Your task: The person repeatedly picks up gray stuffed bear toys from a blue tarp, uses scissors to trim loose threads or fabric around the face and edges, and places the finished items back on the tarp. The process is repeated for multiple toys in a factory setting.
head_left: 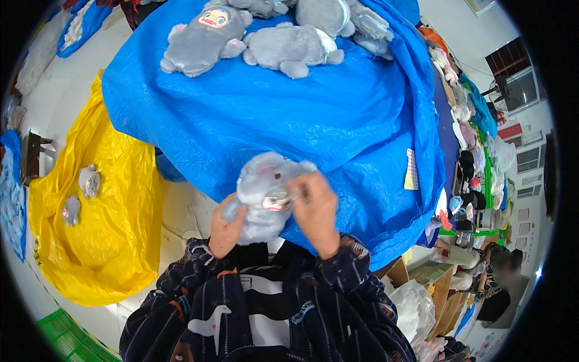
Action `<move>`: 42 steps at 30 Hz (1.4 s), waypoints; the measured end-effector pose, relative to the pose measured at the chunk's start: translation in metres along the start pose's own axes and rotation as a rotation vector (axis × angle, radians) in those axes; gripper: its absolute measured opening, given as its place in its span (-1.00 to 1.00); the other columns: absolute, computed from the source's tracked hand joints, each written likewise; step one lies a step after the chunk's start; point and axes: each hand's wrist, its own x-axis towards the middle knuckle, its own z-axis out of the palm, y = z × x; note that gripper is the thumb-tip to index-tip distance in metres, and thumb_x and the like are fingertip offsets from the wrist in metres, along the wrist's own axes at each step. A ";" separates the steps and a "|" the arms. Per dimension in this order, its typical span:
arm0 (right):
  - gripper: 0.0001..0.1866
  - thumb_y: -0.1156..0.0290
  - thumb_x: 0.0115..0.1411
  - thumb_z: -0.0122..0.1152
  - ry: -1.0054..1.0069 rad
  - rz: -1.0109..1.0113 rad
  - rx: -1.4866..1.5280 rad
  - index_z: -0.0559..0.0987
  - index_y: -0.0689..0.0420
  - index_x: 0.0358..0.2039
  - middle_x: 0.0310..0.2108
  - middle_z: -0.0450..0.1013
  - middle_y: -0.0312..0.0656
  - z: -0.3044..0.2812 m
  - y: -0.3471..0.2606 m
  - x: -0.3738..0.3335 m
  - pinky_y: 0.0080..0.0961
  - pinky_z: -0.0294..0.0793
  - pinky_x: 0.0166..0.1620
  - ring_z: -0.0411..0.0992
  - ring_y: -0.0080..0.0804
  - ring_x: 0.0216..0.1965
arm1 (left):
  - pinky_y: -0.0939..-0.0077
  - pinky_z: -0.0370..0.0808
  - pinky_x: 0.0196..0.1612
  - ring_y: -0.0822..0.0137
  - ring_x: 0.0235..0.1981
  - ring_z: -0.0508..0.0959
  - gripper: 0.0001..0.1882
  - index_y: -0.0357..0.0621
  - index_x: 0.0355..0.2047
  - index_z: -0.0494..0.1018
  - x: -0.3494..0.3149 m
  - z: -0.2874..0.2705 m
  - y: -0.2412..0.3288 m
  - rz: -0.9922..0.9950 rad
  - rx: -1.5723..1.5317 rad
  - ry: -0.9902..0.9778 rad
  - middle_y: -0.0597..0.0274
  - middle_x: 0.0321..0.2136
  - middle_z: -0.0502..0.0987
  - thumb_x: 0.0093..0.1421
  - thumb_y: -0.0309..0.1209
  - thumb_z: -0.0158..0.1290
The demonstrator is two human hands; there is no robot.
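Observation:
A grey plush toy (268, 193) with a small printed face is held just off the near edge of a blue sheet (289, 120). My left hand (228, 226) grips the toy's side, thumb on the fur. Close to its face, my right hand (315, 208) is curled with fingertips pinched together, smeared by motion. What those fingertips hold, if anything, is too blurred to make out. Farther up the sheet lie more grey plush toys, one face-up (202, 39) and another turned on its front (286, 47).
To the left spreads a yellow sheet (108, 241) with two small grey plush toys (89, 181) on it. A yellow card (411, 172) lies on the blue sheet's right side. Cardboard boxes (443, 295), a clear plastic bag (413, 304) and a seated person (497, 265) are at the right.

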 end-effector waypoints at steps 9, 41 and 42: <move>-0.92 0.48 0.02 0.20 -0.090 0.086 0.272 0.50 0.20 -0.49 -0.50 0.42 -0.23 -0.032 0.001 -0.006 -0.60 0.34 -0.51 0.37 -0.52 -0.57 | 0.59 0.38 -0.22 0.49 -0.29 0.44 -0.69 -0.36 -0.11 0.33 0.002 0.002 -0.001 -0.045 -0.078 -0.003 0.21 -0.29 0.48 0.17 -0.44 -0.03; -0.89 0.50 0.02 0.19 -0.179 0.191 0.162 0.53 0.28 -0.44 -0.58 0.43 -0.18 -0.035 0.004 -0.011 -0.64 0.26 -0.53 0.30 -0.59 -0.60 | 0.60 0.37 -0.20 0.49 -0.28 0.43 -0.67 -0.37 -0.09 0.32 -0.004 -0.001 -0.008 -0.060 -0.122 -0.035 0.22 -0.29 0.47 0.17 -0.42 -0.04; -0.88 0.49 0.02 0.19 -0.181 0.168 0.156 0.53 0.28 -0.45 -0.59 0.42 -0.17 -0.035 0.005 -0.012 -0.63 0.26 -0.54 0.30 -0.59 -0.60 | 0.60 0.37 -0.21 0.50 -0.28 0.43 -0.68 -0.37 -0.10 0.32 -0.004 0.000 -0.006 -0.052 -0.115 -0.035 0.22 -0.29 0.47 0.17 -0.43 -0.04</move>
